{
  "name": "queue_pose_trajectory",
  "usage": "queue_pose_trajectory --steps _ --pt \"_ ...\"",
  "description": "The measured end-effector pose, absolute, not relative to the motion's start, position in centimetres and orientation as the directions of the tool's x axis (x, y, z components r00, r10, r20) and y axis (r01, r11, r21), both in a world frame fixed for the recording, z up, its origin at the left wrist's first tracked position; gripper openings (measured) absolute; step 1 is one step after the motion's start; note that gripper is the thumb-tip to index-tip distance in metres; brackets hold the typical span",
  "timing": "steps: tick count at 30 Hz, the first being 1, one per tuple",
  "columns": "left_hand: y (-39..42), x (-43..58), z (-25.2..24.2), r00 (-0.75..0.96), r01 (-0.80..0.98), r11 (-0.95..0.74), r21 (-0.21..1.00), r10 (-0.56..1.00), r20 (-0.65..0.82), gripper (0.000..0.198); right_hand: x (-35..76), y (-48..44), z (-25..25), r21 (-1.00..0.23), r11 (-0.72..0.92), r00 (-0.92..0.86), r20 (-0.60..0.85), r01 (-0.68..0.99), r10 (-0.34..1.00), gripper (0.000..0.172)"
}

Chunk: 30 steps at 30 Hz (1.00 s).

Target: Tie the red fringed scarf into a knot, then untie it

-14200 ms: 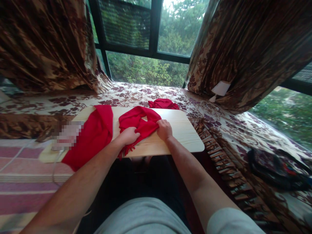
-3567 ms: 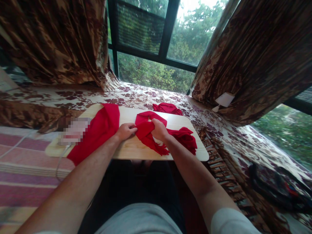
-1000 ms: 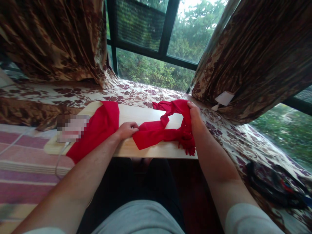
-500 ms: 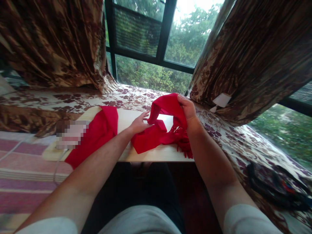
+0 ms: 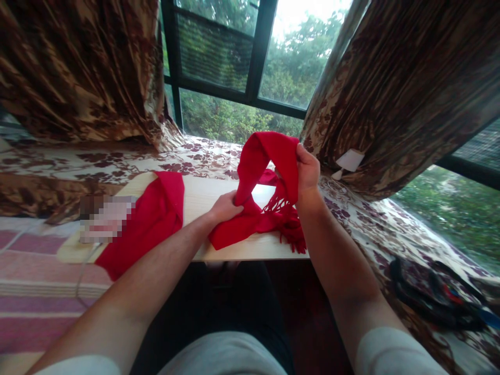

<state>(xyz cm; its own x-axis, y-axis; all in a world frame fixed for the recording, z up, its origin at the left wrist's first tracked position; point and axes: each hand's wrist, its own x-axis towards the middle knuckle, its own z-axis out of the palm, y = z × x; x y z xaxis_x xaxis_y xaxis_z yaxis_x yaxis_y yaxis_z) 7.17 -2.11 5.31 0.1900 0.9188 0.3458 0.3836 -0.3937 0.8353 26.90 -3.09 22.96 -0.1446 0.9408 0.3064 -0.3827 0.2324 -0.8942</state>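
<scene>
The red scarf [image 5: 269, 156] is half up in the air and half lying down on the small wooden table [image 5: 203, 195]. The right hand [image 5: 308, 172] is closed tight on the scarf's top part and holds it up high over the table's far right corner, so the scarf bends like a hill. The left hand [image 5: 224, 207] has its fingers curled on the low part of the scarf, near the middle of the table. The rest of the scarf lies along the near edge, and its fringe [image 5: 291, 234] hangs at the near right corner. A second red scarf [image 5: 156, 213] lies flat across the left side of the table, well apart from the hands. A flowered cloth [image 5: 128, 161] lies beyond the far edge, with brown curtains [image 5: 390, 83] and a window [image 5: 234, 52] behind. A dark bag [image 5: 433, 297] sits far off to the right.
</scene>
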Motion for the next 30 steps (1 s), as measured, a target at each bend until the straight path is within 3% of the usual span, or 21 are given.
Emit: queue_pose_trajectory --steps 3,8,13,19,24,28,30 --pt "-2.2 7.3 5.8 0.096 0.511 -0.379 0.772 0.917 0.386 0.040 27.4 -3.3 22.7 -0.904 0.260 -0.087 0.305 -0.339 0.948 0.036" --pt "-1.1 6.2 6.9 -0.092 0.640 -0.277 0.717 0.899 0.429 0.014 29.1 -4.4 21.9 -0.911 0.304 -0.023 0.323 -0.277 0.946 0.034" --pt "0.5 3.0 8.5 -0.304 0.632 -0.163 0.757 0.847 0.436 0.015 31.6 -5.6 19.9 -0.927 0.267 -0.116 0.305 -0.263 0.945 0.025" --pt "1.6 0.5 10.6 -0.276 0.558 -0.244 0.793 0.847 0.455 0.014 32.9 -5.6 15.2 -0.995 0.017 -0.405 0.054 -0.095 0.913 0.018" --pt "2.2 -0.1 12.6 -0.340 0.457 -0.272 0.847 0.827 0.449 0.017 32.4 -3.8 12.2 -0.986 -0.070 -0.383 -0.124 0.150 0.915 0.018" --pt "1.8 0.2 14.9 -0.356 0.527 -0.257 0.810 0.799 0.485 0.016 30.9 -2.7 11.6 -0.872 0.101 -0.194 0.007 0.478 0.981 0.019" --pt "1.3 1.0 16.0 -0.332 0.591 -0.245 0.769 0.795 0.508 0.012 29.4 -2.8 11.9 -0.823 0.187 -0.158 0.120 0.537 0.980 0.019"
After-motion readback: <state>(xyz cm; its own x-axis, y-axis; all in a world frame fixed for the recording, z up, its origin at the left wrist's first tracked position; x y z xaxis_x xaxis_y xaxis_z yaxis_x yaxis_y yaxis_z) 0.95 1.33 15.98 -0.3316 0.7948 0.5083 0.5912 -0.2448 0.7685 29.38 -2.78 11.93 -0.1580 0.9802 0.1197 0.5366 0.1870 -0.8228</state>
